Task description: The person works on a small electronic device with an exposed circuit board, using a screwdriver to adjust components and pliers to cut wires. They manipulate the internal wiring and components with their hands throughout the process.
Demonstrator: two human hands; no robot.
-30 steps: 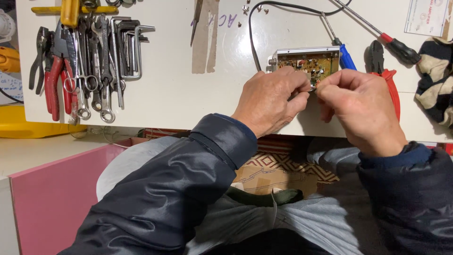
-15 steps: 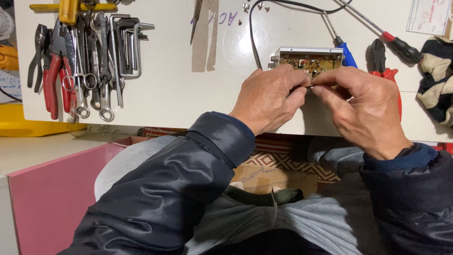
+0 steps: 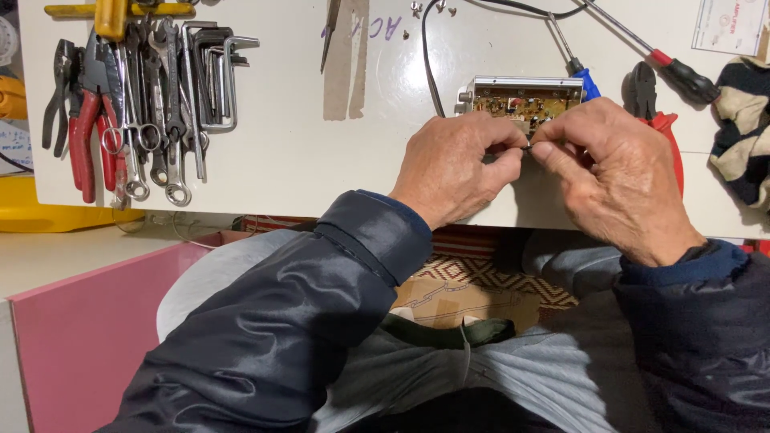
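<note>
Both hands work at the open metal box with the circuit board point(image 3: 525, 100), lying on the white tabletop point(image 3: 321, 160). Left hand point(image 3: 457, 164) and right hand point(image 3: 613, 172) meet just below the box, fingertips pinched on a thin dark wire point(image 3: 527, 147). Looks like lead prep. Pliers point(image 3: 80, 120) lie far left of the box.

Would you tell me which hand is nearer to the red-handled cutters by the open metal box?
Right. The right hand overlaps the red-handled cutters; the left hand sits further left, below the open metal box.
</note>
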